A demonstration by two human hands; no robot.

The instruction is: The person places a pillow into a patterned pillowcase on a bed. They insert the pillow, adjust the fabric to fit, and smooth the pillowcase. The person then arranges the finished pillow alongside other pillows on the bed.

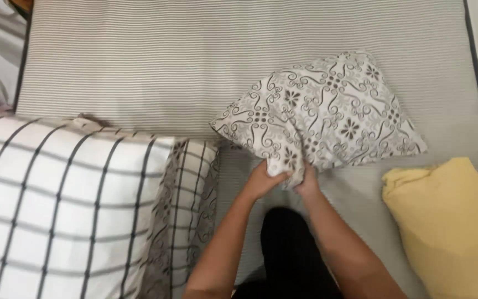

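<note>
Both hands bunched up on the near corner of a patterned pillow, lying on the bed.

Left hand (262,181) and right hand (307,180) sit close together, pinching the soft floral-swirl pillow (327,108), probably for grip on the loose fabric. It rests on the striped mattress (139,66). A grid-checked pillow (67,210) lies left of it, yellow cloth (449,221) right.

No packages, labels, signs or screens show anywhere in this view.
</note>
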